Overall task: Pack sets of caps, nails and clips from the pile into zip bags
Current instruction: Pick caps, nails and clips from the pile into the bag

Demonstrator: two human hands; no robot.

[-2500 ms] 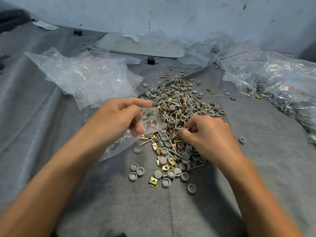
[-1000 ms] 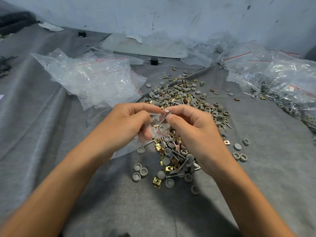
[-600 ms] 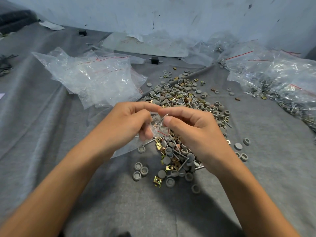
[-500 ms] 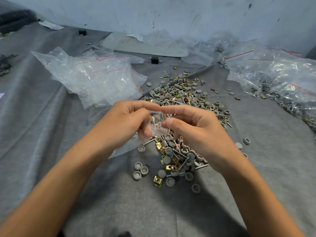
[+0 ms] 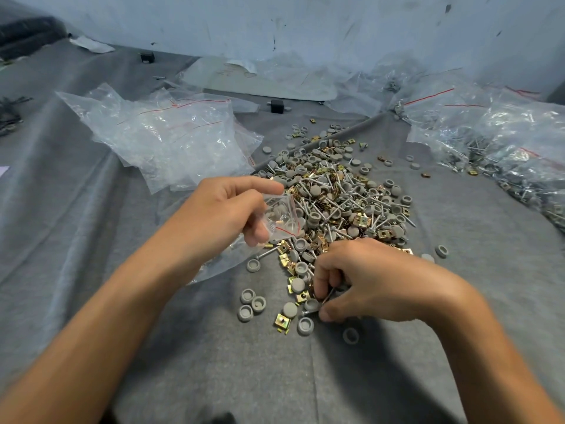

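Left hand (image 5: pixel 226 215) gripping a small zip bag (image 5: pixel 279 218), right hand (image 5: pixel 367 280) near it, curled, pinching a nail (image 5: pixel 328 296), pile (image 5: pixel 336 194) of parts beyond both hands

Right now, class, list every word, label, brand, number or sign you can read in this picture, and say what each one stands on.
None: no text reads clearly in this view.
Faint dark marks on the pale sheet at the back: too blurred to read.
Red lines on the empty zip bags and on the small zip bag in the left hand: plain stripes, no lettering.
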